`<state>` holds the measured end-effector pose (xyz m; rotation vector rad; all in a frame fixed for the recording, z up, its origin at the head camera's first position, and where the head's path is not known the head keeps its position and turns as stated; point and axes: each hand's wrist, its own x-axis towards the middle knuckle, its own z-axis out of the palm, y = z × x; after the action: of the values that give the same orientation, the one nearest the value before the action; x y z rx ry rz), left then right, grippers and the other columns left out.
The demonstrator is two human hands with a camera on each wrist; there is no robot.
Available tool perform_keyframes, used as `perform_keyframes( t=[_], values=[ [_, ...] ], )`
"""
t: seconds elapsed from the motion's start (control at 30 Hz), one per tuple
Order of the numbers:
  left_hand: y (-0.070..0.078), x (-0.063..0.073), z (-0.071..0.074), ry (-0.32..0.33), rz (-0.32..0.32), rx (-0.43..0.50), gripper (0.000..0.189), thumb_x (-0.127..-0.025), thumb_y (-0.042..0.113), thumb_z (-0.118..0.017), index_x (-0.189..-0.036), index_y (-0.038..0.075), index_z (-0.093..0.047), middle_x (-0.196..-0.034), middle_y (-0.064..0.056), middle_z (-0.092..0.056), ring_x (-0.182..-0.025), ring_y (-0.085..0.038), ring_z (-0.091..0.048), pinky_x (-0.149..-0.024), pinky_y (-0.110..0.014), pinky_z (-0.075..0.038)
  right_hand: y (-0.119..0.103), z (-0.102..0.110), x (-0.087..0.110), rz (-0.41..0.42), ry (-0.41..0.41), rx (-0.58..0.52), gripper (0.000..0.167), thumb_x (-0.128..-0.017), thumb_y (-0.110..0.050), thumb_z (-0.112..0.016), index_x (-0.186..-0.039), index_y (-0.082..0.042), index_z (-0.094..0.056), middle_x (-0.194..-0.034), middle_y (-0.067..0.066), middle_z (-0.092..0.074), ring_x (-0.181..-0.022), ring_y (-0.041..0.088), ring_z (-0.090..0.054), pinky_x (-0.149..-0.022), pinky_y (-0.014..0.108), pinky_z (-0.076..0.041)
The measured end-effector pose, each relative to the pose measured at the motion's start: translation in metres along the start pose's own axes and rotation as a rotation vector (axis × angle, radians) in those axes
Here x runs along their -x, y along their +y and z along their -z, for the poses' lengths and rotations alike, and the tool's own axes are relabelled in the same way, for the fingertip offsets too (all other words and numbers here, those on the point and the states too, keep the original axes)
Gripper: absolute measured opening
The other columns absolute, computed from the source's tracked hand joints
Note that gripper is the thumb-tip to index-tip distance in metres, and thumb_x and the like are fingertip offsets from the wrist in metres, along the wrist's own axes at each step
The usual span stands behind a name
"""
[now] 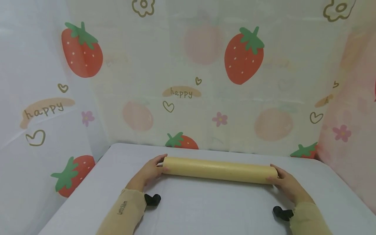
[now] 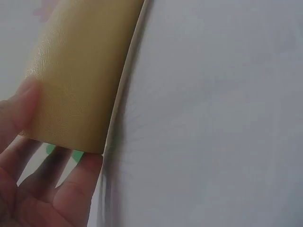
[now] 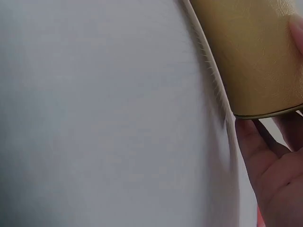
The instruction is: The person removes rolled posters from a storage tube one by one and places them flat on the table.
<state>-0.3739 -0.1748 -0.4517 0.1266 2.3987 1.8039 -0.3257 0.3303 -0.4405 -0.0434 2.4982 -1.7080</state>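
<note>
A long golden-yellow roll (image 1: 220, 169) with a creased, leather-like surface lies crosswise near the far side of the white table. My left hand (image 1: 150, 170) grips its left end, and my right hand (image 1: 286, 184) grips its right end. In the left wrist view the thumb (image 2: 21, 106) presses on the face of the roll (image 2: 78, 90), while the other fingers reach behind its end. The right wrist view shows a similar hold at the other end of the roll (image 3: 260, 61), with the fingers (image 3: 253, 142) passing behind its rim and hidden there.
The white table (image 1: 211, 209) runs toward me from a back curtain (image 1: 194, 75) printed with strawberries, hearts and the word "happy". More printed cloth hangs at the left and right. Black wrist pieces (image 1: 152, 199) stick out at both beige sleeves (image 1: 129, 209).
</note>
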Motion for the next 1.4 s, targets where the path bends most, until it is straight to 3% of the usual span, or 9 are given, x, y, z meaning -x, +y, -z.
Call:
perform_keyframes(
  t=[0.03,0.1,0.27,0.47,0.7,1.03,1.4],
  values=[
    [0.0,0.002,0.001,0.0,-0.001,-0.001,0.072,-0.075,0.015,-0.074,-0.138,0.018,-0.039,-0.138,-0.007,-0.041,-0.115,-0.024,-0.048,-0.063,-0.026,-0.043,0.0,0.0,0.001,0.002,-0.002,0.004,0.085,-0.085,-0.024,-0.065,-0.145,-0.001,-0.01,-0.147,0.027,-0.013,-0.132,0.035,-0.019,-0.106,0.047,-0.019],
    [0.001,0.004,0.003,0.003,-0.006,-0.001,0.072,-0.074,0.014,-0.074,-0.138,0.018,-0.041,-0.136,-0.007,-0.043,-0.113,-0.023,-0.049,-0.063,-0.026,-0.043,-0.001,0.0,0.003,0.017,-0.007,0.009,0.083,-0.085,-0.024,-0.065,-0.145,-0.001,-0.011,-0.146,0.027,-0.015,-0.131,0.034,-0.021,-0.103,0.035,-0.029],
    [0.002,0.01,0.005,-0.008,-0.017,0.011,0.07,-0.074,0.012,-0.075,-0.136,0.013,-0.042,-0.133,-0.01,-0.046,-0.112,-0.025,-0.052,-0.069,-0.028,-0.045,-0.003,0.003,0.01,0.043,-0.01,0.051,0.081,-0.085,-0.027,-0.065,-0.144,-0.001,-0.017,-0.146,0.027,-0.018,-0.125,0.023,-0.031,-0.081,0.01,-0.037],
    [0.002,0.021,0.005,-0.034,-0.003,0.039,0.071,-0.071,0.012,-0.077,-0.135,0.012,-0.044,-0.133,-0.011,-0.046,-0.11,-0.026,-0.054,-0.076,-0.031,-0.049,-0.001,0.009,0.024,0.082,0.017,0.14,0.077,-0.084,-0.029,-0.065,-0.142,0.001,-0.024,-0.143,0.027,-0.025,-0.104,-0.007,-0.038,-0.08,0.01,-0.037],
    [0.004,0.04,-0.003,-0.057,0.02,0.012,0.073,-0.071,0.013,-0.077,-0.136,0.01,-0.042,-0.134,-0.011,-0.044,-0.111,-0.026,-0.053,-0.078,-0.032,-0.05,0.005,0.016,0.04,0.099,-0.001,0.155,0.075,-0.085,-0.027,-0.065,-0.141,0.003,-0.025,-0.142,0.027,-0.027,-0.097,-0.016,-0.039,-0.079,0.012,-0.039],
    [0.002,0.051,-0.014,-0.117,0.018,0.037,0.077,-0.07,0.017,-0.079,-0.136,0.008,-0.041,-0.136,-0.014,-0.042,-0.11,-0.025,-0.054,-0.076,-0.032,-0.05,0.012,0.023,0.054,0.016,-0.02,0.184,0.076,-0.085,-0.029,-0.064,-0.142,0.001,-0.024,-0.143,0.028,-0.024,-0.098,-0.01,-0.04,-0.079,0.014,-0.039],
    [0.0,0.052,-0.017,-0.11,0.031,0.053,0.079,-0.067,0.019,-0.08,-0.136,0.008,-0.042,-0.136,-0.014,-0.042,-0.108,-0.023,-0.055,-0.076,-0.032,-0.05,0.011,0.022,0.058,-0.015,-0.031,0.203,0.077,-0.084,-0.031,-0.064,-0.142,0.0,-0.024,-0.143,0.028,-0.026,-0.112,0.018,-0.044,-0.087,0.031,-0.042]
  ],
)
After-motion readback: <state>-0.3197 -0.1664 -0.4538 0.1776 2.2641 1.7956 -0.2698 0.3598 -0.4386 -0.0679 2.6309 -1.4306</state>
